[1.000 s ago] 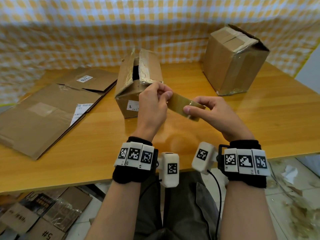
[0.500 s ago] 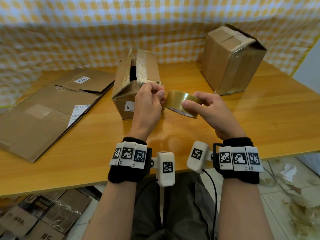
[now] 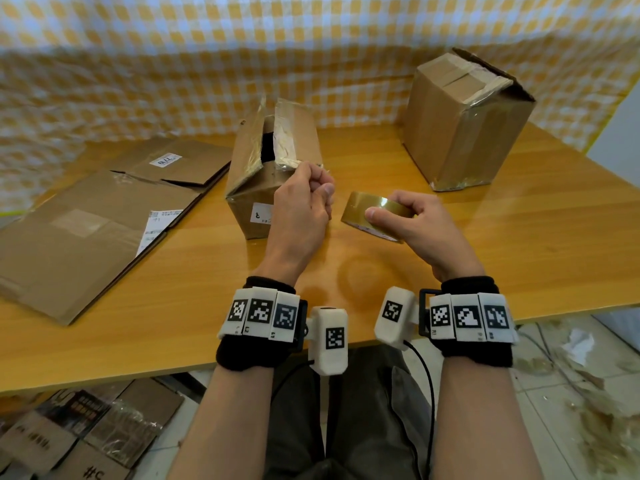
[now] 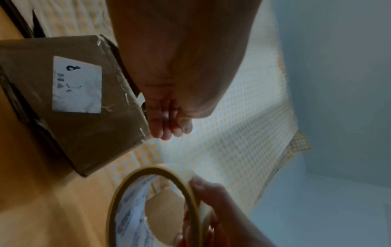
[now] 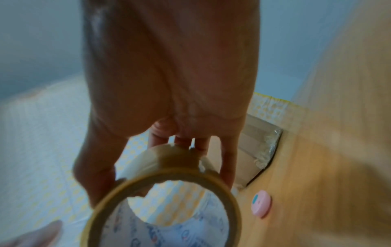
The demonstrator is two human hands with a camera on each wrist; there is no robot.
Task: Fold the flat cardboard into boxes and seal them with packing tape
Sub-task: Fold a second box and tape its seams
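My right hand (image 3: 391,216) grips a roll of brown packing tape (image 3: 374,211), thumb on the near rim and fingers over the far side, just above the table (image 3: 519,254). The same roll (image 5: 169,173) fills the right wrist view. My left hand (image 3: 323,190) is a short way left of the roll with thumb and fingers pinched together, apparently on the tape's thin free end, which barely shows. Right behind that hand stands a small cardboard box (image 3: 249,188) with a white label; its taped top flaps gape open. The left wrist view holds the box (image 4: 84,117) and the roll (image 4: 160,168).
A taller taped box (image 3: 460,133) stands at the back right. Flat cardboard sheets (image 3: 86,237) lie stacked on the left, another (image 3: 173,161) behind them. A checked cloth backs the table. A pink round object (image 5: 261,203) lies on the wood. Cardboard scraps (image 3: 69,427) litter the floor.
The left hand has drawn away from the roll toward the small box, opening a gap between the hands. The right hand has tilted the roll flatter and lowered it slightly.
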